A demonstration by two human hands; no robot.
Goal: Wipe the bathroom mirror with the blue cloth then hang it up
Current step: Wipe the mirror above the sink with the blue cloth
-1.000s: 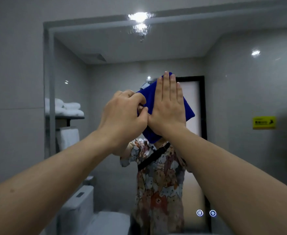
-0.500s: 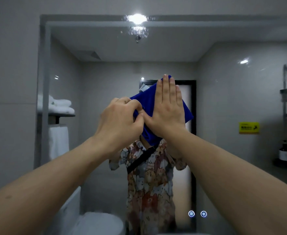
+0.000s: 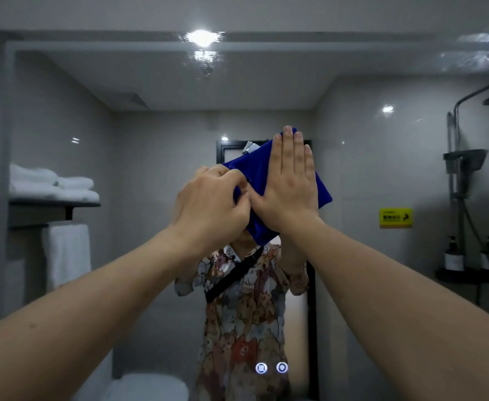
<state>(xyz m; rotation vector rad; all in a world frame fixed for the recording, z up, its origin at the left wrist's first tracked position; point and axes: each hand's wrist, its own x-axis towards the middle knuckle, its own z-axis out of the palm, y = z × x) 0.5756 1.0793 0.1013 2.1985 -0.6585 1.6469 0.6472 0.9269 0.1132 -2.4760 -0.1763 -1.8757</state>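
Two bare arms reach up to the mirror [image 3: 353, 169]. The right hand [image 3: 291, 186] is flat, with its fingers straight, close together and pointing up. It presses the blue cloth [image 3: 255, 169] against the glass. The cloth is under this palm and sticks out past it on every side: a corner shows above the fingertips, an edge to the right of the hand, and a corner below the wrist.

The left hand [image 3: 213, 204] is just left of the right hand and touches its thumb. Its fingers are curled, and the tips pinch the left edge of the cloth. The cloth bunches a little there.

The rest is seen in the glass. Far to the left of the left hand are folded white towels [image 3: 52, 183] on a shelf [image 3: 55, 204], and one more towel hangs under it. Below the hands is a shirt [image 3: 243, 314] with many colors and a dark strap across it. Lower down, two small round lit buttons [image 3: 271, 367] glow. Low and left of the arms is a white toilet [image 3: 150, 386]. To the right of the right hand is a yellow sign [image 3: 395, 217]. Farther right are a shower pipe [image 3: 454, 134] and dark bottles [image 3: 452, 254] on a small shelf. High above the hands, a lamp [image 3: 201, 37] shines.
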